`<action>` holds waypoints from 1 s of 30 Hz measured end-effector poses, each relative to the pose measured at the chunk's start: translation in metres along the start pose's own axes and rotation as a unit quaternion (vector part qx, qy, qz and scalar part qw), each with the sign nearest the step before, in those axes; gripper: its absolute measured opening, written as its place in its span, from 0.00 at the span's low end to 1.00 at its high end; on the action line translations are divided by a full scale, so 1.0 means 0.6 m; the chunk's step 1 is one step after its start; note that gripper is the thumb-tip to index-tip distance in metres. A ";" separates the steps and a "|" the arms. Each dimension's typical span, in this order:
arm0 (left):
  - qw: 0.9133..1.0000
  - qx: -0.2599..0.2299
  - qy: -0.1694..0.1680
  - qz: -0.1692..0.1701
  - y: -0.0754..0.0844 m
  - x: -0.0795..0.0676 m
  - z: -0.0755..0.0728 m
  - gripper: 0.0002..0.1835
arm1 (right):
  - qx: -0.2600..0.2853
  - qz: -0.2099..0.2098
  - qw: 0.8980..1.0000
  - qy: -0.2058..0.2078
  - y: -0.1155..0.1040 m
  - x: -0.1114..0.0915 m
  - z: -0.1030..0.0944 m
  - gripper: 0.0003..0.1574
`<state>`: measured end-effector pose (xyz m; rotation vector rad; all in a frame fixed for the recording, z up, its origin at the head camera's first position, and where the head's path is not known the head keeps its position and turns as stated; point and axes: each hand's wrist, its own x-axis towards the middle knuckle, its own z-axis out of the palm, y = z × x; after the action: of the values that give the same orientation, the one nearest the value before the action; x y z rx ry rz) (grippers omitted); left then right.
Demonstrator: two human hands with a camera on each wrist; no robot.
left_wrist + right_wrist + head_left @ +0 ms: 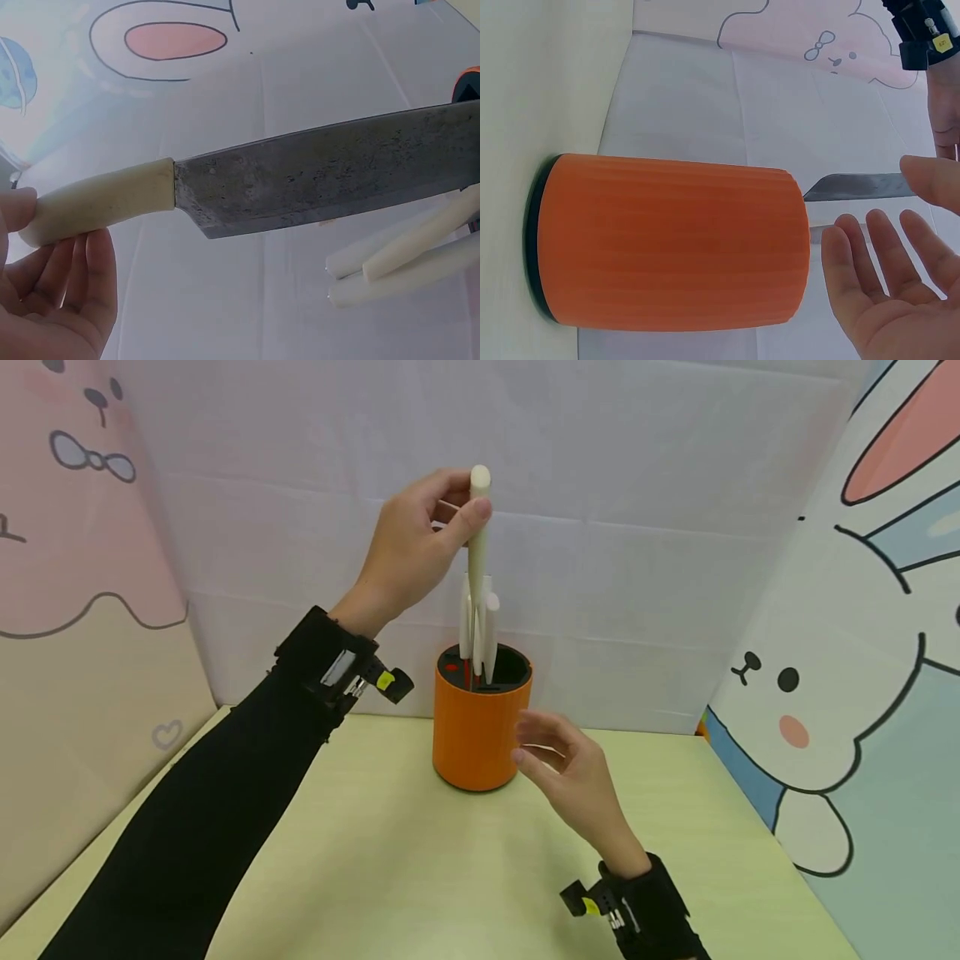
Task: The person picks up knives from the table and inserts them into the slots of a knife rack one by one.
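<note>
My left hand (416, 539) grips the cream handle of a kitchen knife (300, 172) between thumb and fingers, holding it upright above the orange knife block (476, 735). The wide, dark-stained blade points down, its tip at the block's rim in the right wrist view; I cannot tell whether it sits in a slot. Several white handles (489, 631) stick up from the block's black top. Beside the block's right side, my right hand (570, 777) hovers with fingers loosely bent and apart, holding nothing. In its wrist view the right palm (907, 315) shows bare.
The block stands on a pale yellow-green table (390, 860), near its back edge. Behind it hangs a white cloth wall (637, 568). Cartoon-printed panels flank the table, pink (90, 552) at left and a rabbit one (825, 710) at right.
</note>
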<state>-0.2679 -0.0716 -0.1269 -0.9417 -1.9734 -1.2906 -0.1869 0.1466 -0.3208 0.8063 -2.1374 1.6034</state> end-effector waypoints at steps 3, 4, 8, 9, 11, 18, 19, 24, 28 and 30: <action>1.000 0.011 0.002 -0.002 -0.008 0.008 0.002 0.16 | 0.007 -0.002 1.000 -0.001 0.003 -0.001 0.000 0.26; 1.000 0.015 0.003 0.000 -0.013 0.011 0.003 0.16 | 0.008 -0.004 1.000 0.000 0.003 -0.001 0.000 0.26; 1.000 0.030 0.005 0.005 -0.046 0.023 0.005 0.16 | 0.004 -0.001 1.000 0.000 -0.022 0.000 0.003 0.26; 0.999 0.033 0.005 0.004 -0.050 0.023 0.006 0.16 | 0.001 -0.001 1.000 0.000 -0.024 0.001 0.004 0.26; 0.999 0.042 0.004 0.002 -0.059 0.023 0.006 0.16 | 0.000 0.000 1.000 -0.001 -0.026 0.001 0.005 0.26; 0.999 0.048 -0.006 -0.004 -0.086 0.014 0.015 0.17 | 0.010 -0.003 1.000 0.000 -0.024 0.002 0.006 0.26; 0.999 0.049 -0.008 -0.004 -0.089 0.013 0.017 0.17 | 0.011 -0.003 1.000 0.000 -0.024 0.002 0.006 0.26; 0.998 0.056 -0.020 -0.006 -0.102 0.002 0.026 0.18 | 0.009 -0.003 1.000 0.000 -0.023 0.002 0.006 0.26; 0.998 0.056 -0.026 -0.012 -0.112 -0.007 0.031 0.18 | 0.007 -0.002 1.000 -0.001 -0.022 0.002 0.008 0.26; 0.998 0.053 -0.028 -0.013 -0.116 -0.011 0.032 0.18 | 0.007 -0.003 1.000 -0.001 -0.022 0.002 0.008 0.26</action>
<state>-0.3228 -0.0747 -0.1743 -0.9124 -2.0829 -1.1716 -0.1792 0.1390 -0.3113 0.8192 -2.1253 1.6164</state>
